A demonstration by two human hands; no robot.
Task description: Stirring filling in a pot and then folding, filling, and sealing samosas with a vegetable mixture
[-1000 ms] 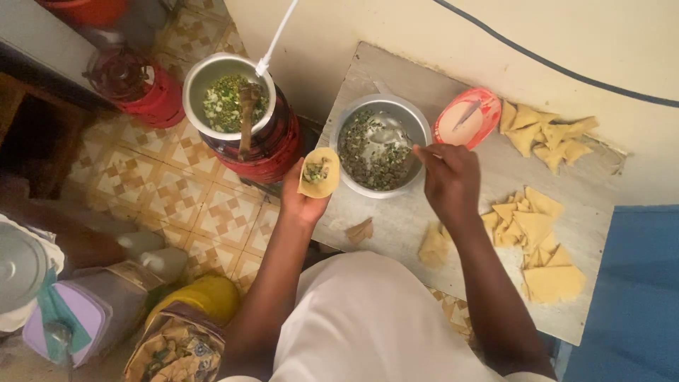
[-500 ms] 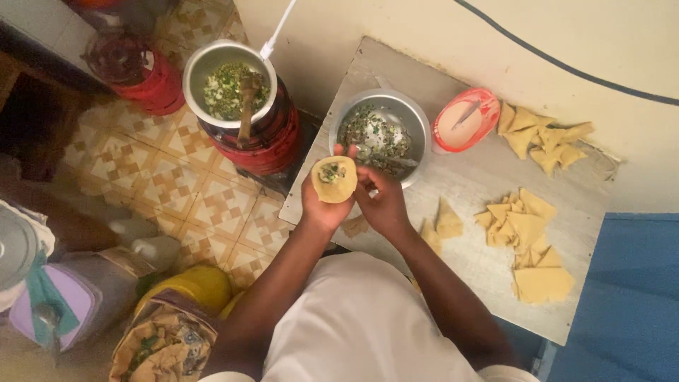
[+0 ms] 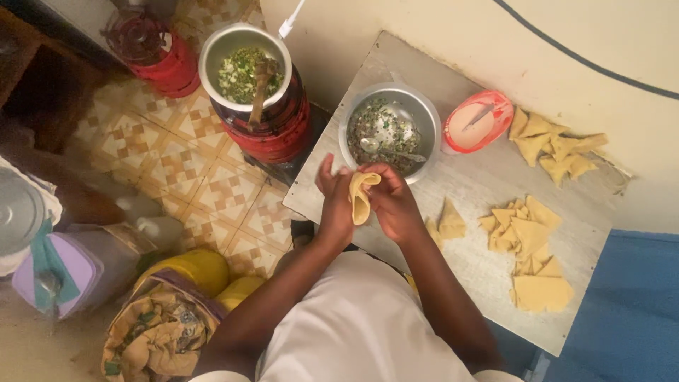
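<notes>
fingers of left hand (image 3: 334, 205) and right hand (image 3: 393, 201) pinch the folded dough piece (image 3: 361, 197) between them.

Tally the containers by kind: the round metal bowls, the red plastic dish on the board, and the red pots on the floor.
Round metal bowls holding chopped filling: 2, one on the grey board, one atop a red pot
Shallow red plastic dish: 1
Red pots on the tiled floor: 2, and
Total: 5

Left of the yellow container (image 3: 191, 272) on the floor lies a crumpled patterned bag (image 3: 159, 336); no labels, signs or screens.
</notes>
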